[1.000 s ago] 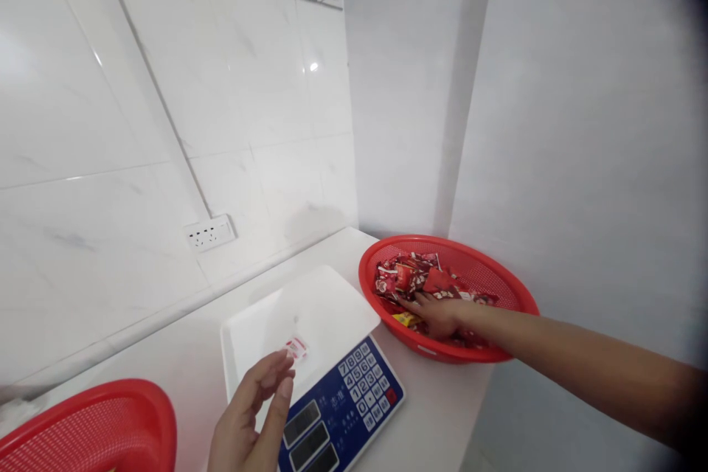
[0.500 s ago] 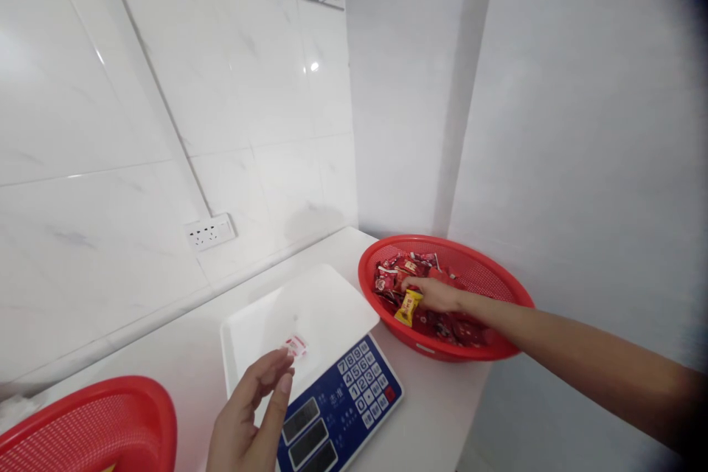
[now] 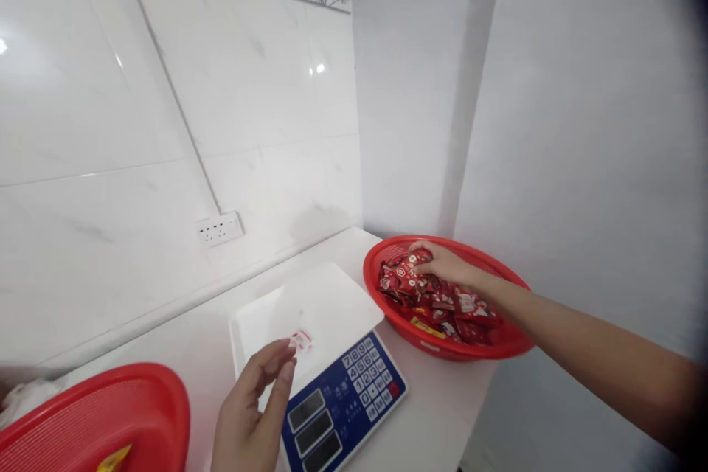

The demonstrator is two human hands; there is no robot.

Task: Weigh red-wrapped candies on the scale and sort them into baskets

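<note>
At the right, my right hand [image 3: 442, 265] reaches into a red plastic basket [image 3: 512, 273]. Its fingers are closed on a red packet [image 3: 406, 273] with a white and gold flower pattern. More red wrapped packets [image 3: 473, 306] lie around it, and a yellow-wrapped piece [image 3: 427, 327] rests near the basket's front wall. My left hand [image 3: 251, 409] hovers at the near left edge of a digital scale [image 3: 348, 391], thumb and fingers curved but apart, nothing seen between them. Just beyond its fingertips a small pink-and-white printed piece [image 3: 302, 341] shows against the white pan [image 3: 326, 302].
Another red basket [image 3: 166, 391] stands at the lower left with a yellow wrapper [image 3: 114, 459] in it. Behind it is whitish crumpled plastic [image 3: 27, 400]. The white table [image 3: 425, 398] meets a tiled wall with a socket [image 3: 220, 228] and a grey wall at the right.
My right hand has let go of the yellow-wrapped piece, now lying in the basket, and has moved farther back onto the red packet. My left hand stays by the scale. The view has shifted slightly.
</note>
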